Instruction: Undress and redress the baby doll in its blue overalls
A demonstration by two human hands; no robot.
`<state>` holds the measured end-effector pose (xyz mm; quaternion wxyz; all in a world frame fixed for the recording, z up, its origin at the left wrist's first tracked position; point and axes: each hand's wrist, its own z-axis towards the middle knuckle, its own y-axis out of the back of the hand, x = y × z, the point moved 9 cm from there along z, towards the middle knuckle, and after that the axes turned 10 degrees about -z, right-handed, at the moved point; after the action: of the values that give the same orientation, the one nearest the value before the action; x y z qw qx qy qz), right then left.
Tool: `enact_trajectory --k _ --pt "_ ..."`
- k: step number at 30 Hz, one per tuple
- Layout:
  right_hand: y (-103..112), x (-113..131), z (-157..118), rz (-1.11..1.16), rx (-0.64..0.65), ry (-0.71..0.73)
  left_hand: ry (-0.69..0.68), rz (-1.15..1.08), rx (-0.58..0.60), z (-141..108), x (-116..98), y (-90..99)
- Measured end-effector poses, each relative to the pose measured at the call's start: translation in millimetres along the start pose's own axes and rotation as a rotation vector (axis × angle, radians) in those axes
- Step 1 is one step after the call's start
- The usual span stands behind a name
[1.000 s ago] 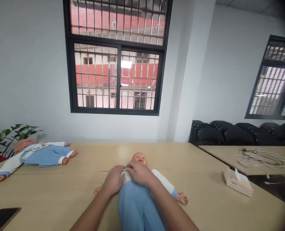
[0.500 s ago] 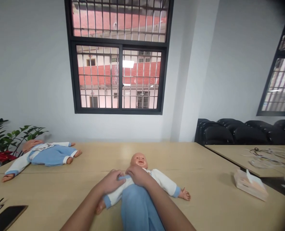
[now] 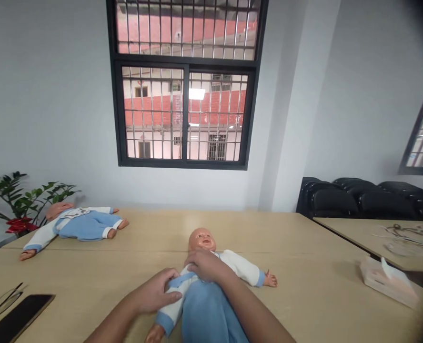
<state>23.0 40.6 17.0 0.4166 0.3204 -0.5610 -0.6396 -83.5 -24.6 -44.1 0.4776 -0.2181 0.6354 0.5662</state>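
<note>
A baby doll [image 3: 202,238] lies face up on the light wood table [image 3: 304,295], in a white top with blue cuffs. Blue trousers [image 3: 206,314] cover its lower body. My left hand [image 3: 161,290] is closed on a blue strap [image 3: 181,279] beside the doll's sleeve. Across the doll's chest, just below its chin, rests my right hand [image 3: 202,264], fingers curled over the clothing near the strap's upper end. What lies under those fingers is hidden.
A second doll [image 3: 86,226] in similar clothes lies back left, near a potted plant [image 3: 22,200]. Glasses [image 3: 4,305] and a dark phone [image 3: 22,317] sit front left. A tissue box [image 3: 388,281] stands right; cables [image 3: 407,236] lie on another table.
My left hand has moved down and left, stretching the blue strap along the sleeve. My right hand stays at the chest. The view has shifted slightly left.
</note>
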Motion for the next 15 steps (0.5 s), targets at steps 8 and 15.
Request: enact_trajectory --k 8,15 --pt "22.3 -31.6 -0.9 0.152 -0.214 -0.135 -0.202 0.027 -0.036 -7.4 -40.4 11.9" --pt "25.0 -72.3 -6.0 0.158 -0.327 -0.341 -0.050 0.063 -0.056 -11.3 -33.0 11.9"
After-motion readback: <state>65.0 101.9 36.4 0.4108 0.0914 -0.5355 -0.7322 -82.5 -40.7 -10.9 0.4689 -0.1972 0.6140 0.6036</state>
